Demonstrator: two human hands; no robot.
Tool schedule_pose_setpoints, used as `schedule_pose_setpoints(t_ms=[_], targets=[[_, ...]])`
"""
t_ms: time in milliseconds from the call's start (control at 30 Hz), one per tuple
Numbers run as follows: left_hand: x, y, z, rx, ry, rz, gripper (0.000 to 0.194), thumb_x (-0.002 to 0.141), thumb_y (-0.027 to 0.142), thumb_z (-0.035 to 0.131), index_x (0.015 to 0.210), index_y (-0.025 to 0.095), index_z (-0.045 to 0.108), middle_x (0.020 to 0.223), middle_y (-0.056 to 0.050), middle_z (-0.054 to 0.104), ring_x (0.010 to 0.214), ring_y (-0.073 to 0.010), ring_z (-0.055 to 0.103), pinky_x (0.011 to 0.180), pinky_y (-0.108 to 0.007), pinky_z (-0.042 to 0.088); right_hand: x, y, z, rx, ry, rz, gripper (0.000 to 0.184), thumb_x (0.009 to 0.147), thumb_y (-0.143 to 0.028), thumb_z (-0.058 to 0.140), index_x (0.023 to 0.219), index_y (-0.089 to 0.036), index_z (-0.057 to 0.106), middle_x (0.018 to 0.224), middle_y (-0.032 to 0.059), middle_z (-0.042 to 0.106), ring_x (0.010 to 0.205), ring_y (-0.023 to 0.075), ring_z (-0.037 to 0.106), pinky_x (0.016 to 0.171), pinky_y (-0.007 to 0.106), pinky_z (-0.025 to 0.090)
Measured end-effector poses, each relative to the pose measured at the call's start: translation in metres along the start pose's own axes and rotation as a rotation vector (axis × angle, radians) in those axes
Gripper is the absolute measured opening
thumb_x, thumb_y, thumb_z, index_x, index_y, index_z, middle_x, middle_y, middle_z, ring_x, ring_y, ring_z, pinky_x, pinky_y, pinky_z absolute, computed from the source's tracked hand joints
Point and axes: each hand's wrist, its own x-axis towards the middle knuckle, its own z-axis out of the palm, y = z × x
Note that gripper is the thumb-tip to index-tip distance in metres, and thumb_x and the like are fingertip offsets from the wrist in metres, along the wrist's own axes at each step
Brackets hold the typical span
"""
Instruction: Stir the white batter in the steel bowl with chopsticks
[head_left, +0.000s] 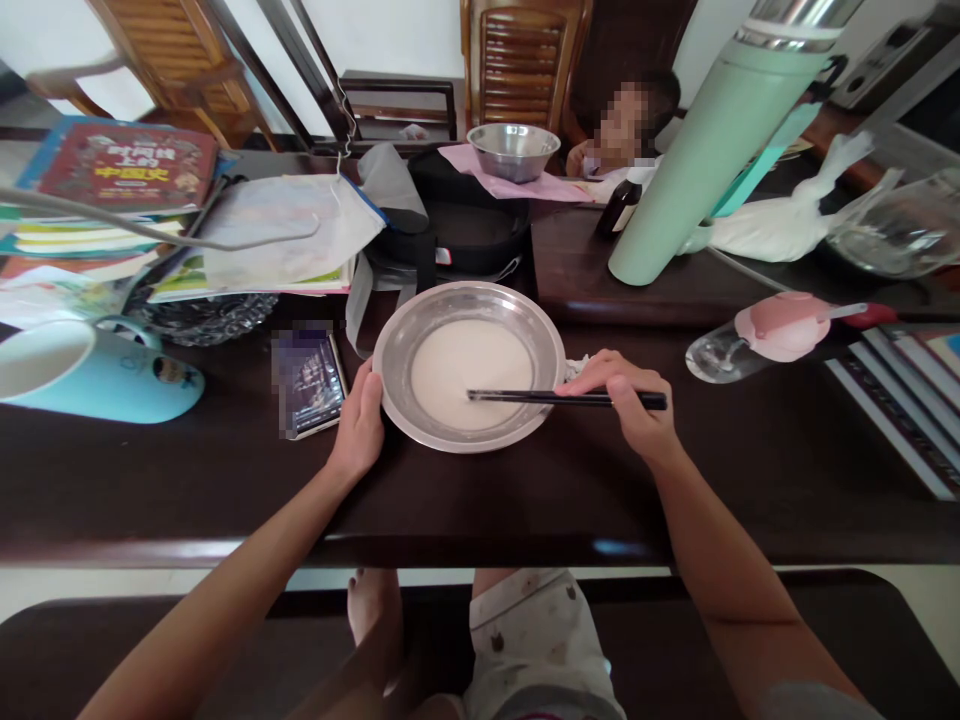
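Note:
A wide steel bowl [390, 400] stands on the dark table in front of me, with a milky white liquid [469, 360] in it. My left hand [361, 425] is closed on the bowl's left rim, thumb at the edge and the other fingers partly hidden. My right hand [634, 400] grips a pair of black chopsticks [536, 398] from above. They lie nearly level across the bowl's right rim, and their tips dip into the liquid near its middle. Just behind the right hand, a crumpled whitish scrap [576, 368] touches the bowl's side.
Left are a phone [311, 380], a blue mug [112, 370], a glass dish [214, 318] and stacked books [127, 165]. Behind are a black bag [465, 230] and a small steel bowl [514, 155]. Right are a green thermos [720, 150] and a pink-lidded bottle [772, 330]. Another person sits opposite.

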Motion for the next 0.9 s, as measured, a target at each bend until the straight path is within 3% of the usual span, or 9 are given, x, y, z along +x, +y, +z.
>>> schedule_pose_setpoints(t_ms=[133,300,367,533,733,900], targets=[[0.0007,0.0022,-0.0003,0.011,-0.007,-0.011,0.078,0.098,0.080,0.042,0.132,0.016,0.070,0.139,-0.016,0.070,0.134,-0.0332,0.062,0.120,-0.046,0.046,0.0013,0.0005,0.0021,-0.035,-0.152,-0.022,0.032,0.107,-0.045,0.053,0.109,-0.031,0.082,0.106,0.0014,0.086,0.092,0.0233,0.070,0.085,0.043,0.054],[0.0004,0.0026,0.0000,0.018,-0.011,-0.018,0.081,0.097,0.082,0.041,0.132,0.014,0.069,0.139,-0.017,0.070,0.134,-0.0331,0.063,0.119,-0.046,0.047,-0.0009,0.0028,-0.0002,-0.042,0.011,0.007,0.032,0.108,-0.036,0.052,0.104,-0.031,0.083,0.101,0.0012,0.086,0.088,0.0219,0.069,0.083,0.042,0.052],[0.0000,0.0017,-0.0001,0.011,-0.010,-0.017,0.079,0.098,0.080,0.041,0.132,0.015,0.068,0.139,-0.016,0.070,0.134,-0.0326,0.063,0.119,-0.046,0.046,-0.0014,0.0023,-0.0005,0.010,0.020,-0.003,0.036,0.110,-0.034,0.048,0.103,-0.032,0.083,0.097,0.0006,0.086,0.084,0.0210,0.068,0.081,0.042,0.051],[-0.0001,0.0012,-0.0002,0.003,-0.013,-0.027,0.079,0.097,0.081,0.041,0.133,0.015,0.068,0.141,-0.016,0.069,0.136,-0.0329,0.061,0.121,-0.047,0.044,0.0025,0.0002,0.0036,-0.045,-0.171,-0.028,0.028,0.106,-0.041,0.056,0.111,-0.031,0.082,0.110,0.0015,0.086,0.093,0.0222,0.069,0.086,0.042,0.054],[-0.0008,0.0033,0.0005,0.007,-0.011,-0.024,0.077,0.099,0.078,0.041,0.133,0.015,0.069,0.140,-0.017,0.069,0.136,-0.0341,0.061,0.121,-0.047,0.045,-0.0003,0.0008,-0.0008,-0.036,0.050,0.031,0.036,0.109,-0.037,0.050,0.099,-0.032,0.084,0.093,0.0023,0.086,0.083,0.0228,0.069,0.080,0.043,0.053],[-0.0010,0.0033,-0.0003,0.013,-0.008,-0.020,0.072,0.099,0.076,0.042,0.132,0.018,0.069,0.142,-0.014,0.069,0.136,-0.0323,0.061,0.120,-0.043,0.045,0.0021,-0.0011,0.0034,-0.043,-0.138,0.026,0.035,0.106,-0.047,0.052,0.104,-0.031,0.083,0.103,0.0027,0.086,0.089,0.0231,0.070,0.083,0.043,0.056]])
